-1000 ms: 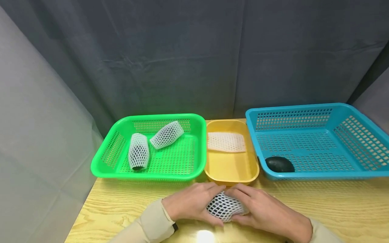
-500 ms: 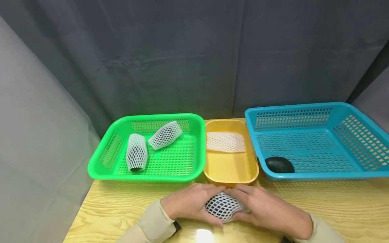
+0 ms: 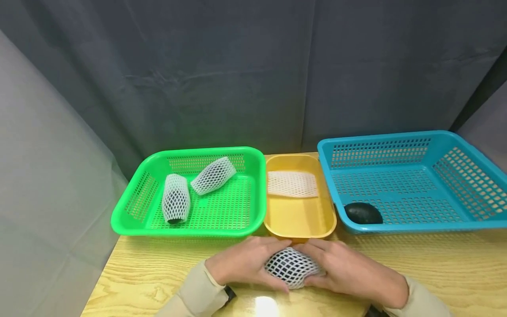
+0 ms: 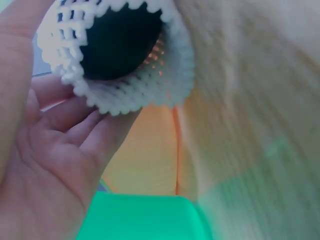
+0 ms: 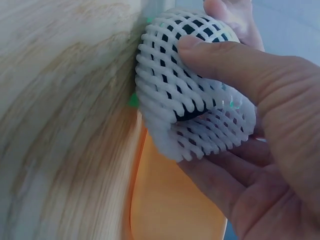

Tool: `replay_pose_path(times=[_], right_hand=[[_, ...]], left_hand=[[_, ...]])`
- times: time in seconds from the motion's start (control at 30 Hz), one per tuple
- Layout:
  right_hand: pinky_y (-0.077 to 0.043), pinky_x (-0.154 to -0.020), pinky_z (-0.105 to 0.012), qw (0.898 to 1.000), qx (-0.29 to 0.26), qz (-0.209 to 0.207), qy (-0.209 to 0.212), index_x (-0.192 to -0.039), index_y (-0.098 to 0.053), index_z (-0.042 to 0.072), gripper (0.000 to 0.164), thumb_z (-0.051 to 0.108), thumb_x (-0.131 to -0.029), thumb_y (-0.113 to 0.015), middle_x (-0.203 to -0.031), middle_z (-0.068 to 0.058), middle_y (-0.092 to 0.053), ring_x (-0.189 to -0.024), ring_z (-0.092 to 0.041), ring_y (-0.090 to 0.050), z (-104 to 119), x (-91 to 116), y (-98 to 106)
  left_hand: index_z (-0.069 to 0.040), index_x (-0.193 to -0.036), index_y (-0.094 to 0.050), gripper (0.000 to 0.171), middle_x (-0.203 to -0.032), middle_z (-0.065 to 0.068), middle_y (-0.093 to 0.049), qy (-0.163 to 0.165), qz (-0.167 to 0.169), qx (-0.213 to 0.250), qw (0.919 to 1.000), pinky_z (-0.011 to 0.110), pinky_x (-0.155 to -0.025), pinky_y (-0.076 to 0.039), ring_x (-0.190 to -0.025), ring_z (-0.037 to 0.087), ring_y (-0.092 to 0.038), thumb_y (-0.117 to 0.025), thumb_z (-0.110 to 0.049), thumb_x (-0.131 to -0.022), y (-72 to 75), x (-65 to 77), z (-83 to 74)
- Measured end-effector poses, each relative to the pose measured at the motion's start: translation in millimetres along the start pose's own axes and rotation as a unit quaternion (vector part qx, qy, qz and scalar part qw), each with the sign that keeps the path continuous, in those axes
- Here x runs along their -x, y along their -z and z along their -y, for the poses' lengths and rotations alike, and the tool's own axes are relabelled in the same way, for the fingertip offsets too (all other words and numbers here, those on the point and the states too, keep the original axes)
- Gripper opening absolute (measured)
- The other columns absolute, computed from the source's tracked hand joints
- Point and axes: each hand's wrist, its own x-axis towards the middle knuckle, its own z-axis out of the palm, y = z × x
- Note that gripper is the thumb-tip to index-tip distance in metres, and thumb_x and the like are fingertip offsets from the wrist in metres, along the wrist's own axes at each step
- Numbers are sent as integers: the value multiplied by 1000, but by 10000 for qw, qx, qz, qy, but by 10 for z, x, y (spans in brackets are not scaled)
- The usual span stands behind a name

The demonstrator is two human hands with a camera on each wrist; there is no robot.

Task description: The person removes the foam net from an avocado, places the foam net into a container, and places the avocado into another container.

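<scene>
At the table's front, in the head view, a white foam net sleeve (image 3: pixel 292 266) surrounds a dark oval fruit that looks like an avocado. My left hand (image 3: pixel 249 263) holds its left end between thumb and fingers. On the other end, my right hand (image 3: pixel 348 272) pinches the net, its thumb on the near side. The left wrist view looks into the sleeve's open end, where the smooth dark fruit (image 4: pixel 120 45) shows. Loose net (image 5: pixel 215 135) hangs past the fruit at the right hand's end in the right wrist view. Some fingers are hidden behind the sleeve.
Just beyond the hands stands a yellow tray (image 3: pixel 299 222) with a flat foam net (image 3: pixel 292 184) in it. A green basket (image 3: pixel 222 215) at left holds two netted dark fruits. A bare dark fruit (image 3: pixel 363 213) lies in the blue basket (image 3: pixel 400 189) at right.
Both hands keep their hold on the netted fruit, with hardly any motion. The baskets and tray have slid slightly left in the head view, as the camera turned a little.
</scene>
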Motion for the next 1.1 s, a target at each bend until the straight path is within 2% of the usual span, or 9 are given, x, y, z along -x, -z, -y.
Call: replay_pose_path(times=[0.17,0.4,0.67,0.93,1.1], right_hand=[[-56,-71,-23,10000,-4,52,-68,-121,-62,14,58,44,-75,-79,-107,8,-67,-90,-5,-66,-11,4,10],[-57,-71,-24,9999,81,-101,3,-121,-63,15,59,47,-74,-79,-107,8,-68,-89,-6,-67,-34,27,23],[-57,-70,-21,10000,-22,-40,66,-120,-64,15,56,43,-74,-80,-106,7,-70,-87,-5,-67,-50,22,42],[-58,-70,-22,9998,-27,-71,165,-117,-66,13,54,42,-74,-80,-102,8,-70,-85,-4,-68,-61,28,164],[-56,-71,-18,9999,-90,-44,-50,-115,-68,21,45,49,-81,-72,-103,16,-68,-87,3,-64,-54,60,253]], left_hand=[[-12,-143,-48,87,-132,-3,-64,63,37,-92,9999,16,-95,-51,-112,2,-62,-64,-68,-79,47,23,-17],[-11,-143,-48,86,-133,0,-63,47,68,-163,9998,16,-93,-52,-111,3,-63,-61,-68,-81,61,-5,-40],[-11,-143,-48,88,-135,2,-62,274,241,-72,9993,19,-97,-51,-115,7,-63,-63,-69,-79,62,18,-21],[-11,-144,-47,88,-136,2,-62,467,435,47,9980,21,-98,-52,-118,9,-63,-64,-68,-79,80,28,-11],[-10,-144,-47,88,-135,2,-63,473,467,62,9978,20,-96,-52,-115,7,-64,-67,-65,-78,89,28,-12]])
